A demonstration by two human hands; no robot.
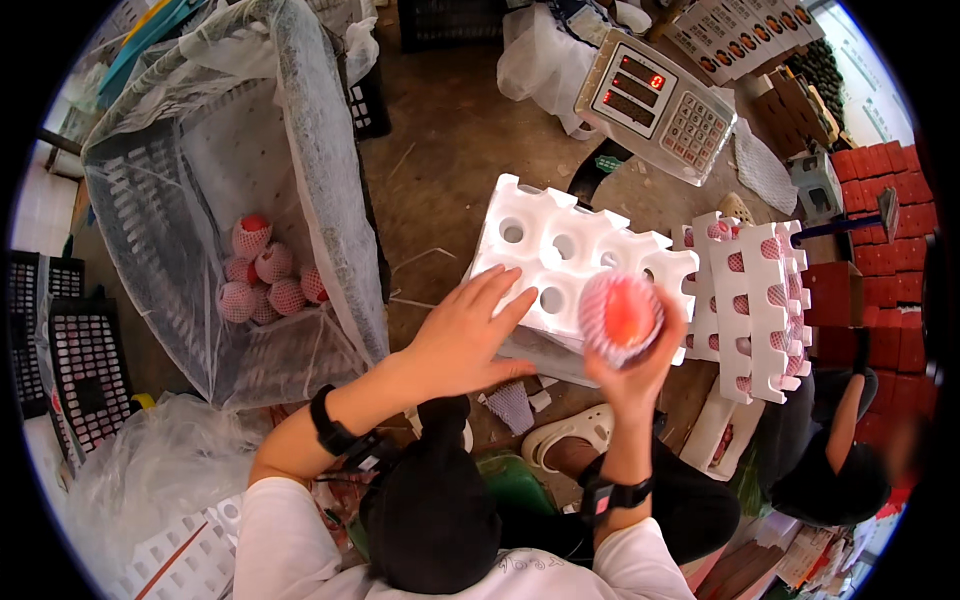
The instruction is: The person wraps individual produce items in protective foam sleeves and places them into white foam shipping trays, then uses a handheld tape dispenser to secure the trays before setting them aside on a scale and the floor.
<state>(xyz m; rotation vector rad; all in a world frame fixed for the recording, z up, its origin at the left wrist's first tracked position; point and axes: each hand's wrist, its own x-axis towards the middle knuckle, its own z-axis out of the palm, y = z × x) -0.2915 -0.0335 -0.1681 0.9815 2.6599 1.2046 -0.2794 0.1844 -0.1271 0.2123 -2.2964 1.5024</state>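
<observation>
The landmark is the white foam fruit tray [560,250], a moulded block with round sockets, resting tilted above the person's knees.

Left hand [468,335]: fingers spread and laid flat on the tray's near-left edge, fingertips reaching toward a socket. It pinches nothing.

Right hand [640,365]: fingers curled upward around a red-orange fruit in a white foam net sleeve [621,318]. The fruit sits at the tray's near-right corner, in front of the sockets; whether it touches the tray cannot be told.

Right of the tray, two filled foam trays [765,305] stand on edge, netted fruit showing through their holes. Beyond the tray, an electronic weighing scale [655,105] with a keypad stands tilted on the floor. Left of the tray, well apart, a large mesh crate lined with clear plastic [170,200] holds several more netted fruit [265,280] at its bottom. Far right of the tray, red cartons [890,230] are stacked, and another person's arm [850,415] shows below them.
</observation>
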